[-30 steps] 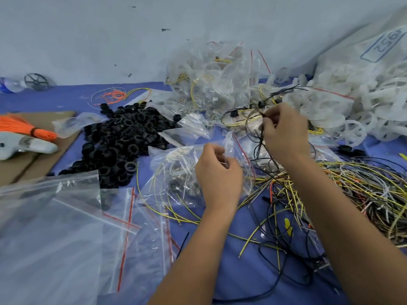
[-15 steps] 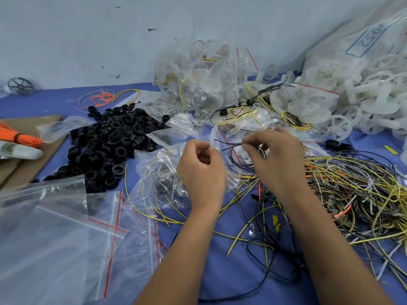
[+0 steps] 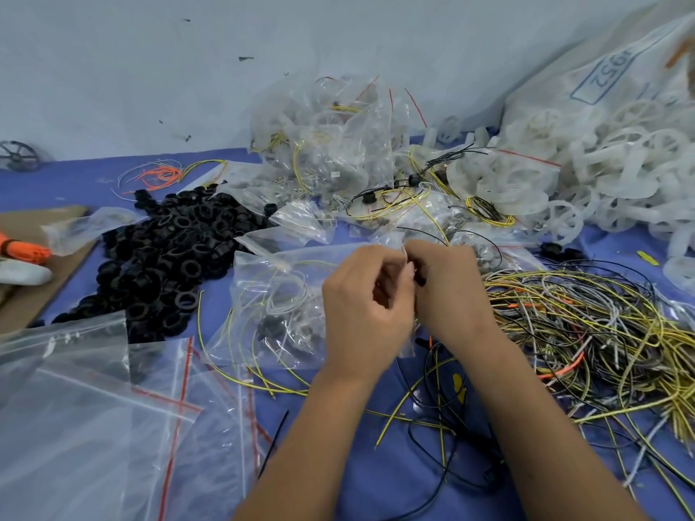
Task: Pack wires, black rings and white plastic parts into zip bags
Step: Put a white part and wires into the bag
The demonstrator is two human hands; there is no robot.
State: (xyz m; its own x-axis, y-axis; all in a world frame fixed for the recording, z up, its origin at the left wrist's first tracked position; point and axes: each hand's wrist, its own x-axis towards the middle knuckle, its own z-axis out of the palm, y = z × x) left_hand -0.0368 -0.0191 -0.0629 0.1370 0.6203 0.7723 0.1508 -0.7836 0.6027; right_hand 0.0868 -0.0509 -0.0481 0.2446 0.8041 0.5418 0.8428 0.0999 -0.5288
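Both hands meet at the mouth of a clear zip bag (image 3: 278, 306) lying on the blue tabletop (image 3: 368, 479) between the heap of black rubber rings (image 3: 169, 253) and the tangle of yellow, black and grey wires (image 3: 586, 332): left hand (image 3: 366, 306), grip curled, pinches the bag's lip, while right hand (image 3: 449, 291), grip curled, pinches a thin black wire (image 3: 485, 242) with a small black end-piece at the opening. Judged step: feeding the wire in. Best done by holding the lip wide, coiling the loose loop small, pushing it past the seal.
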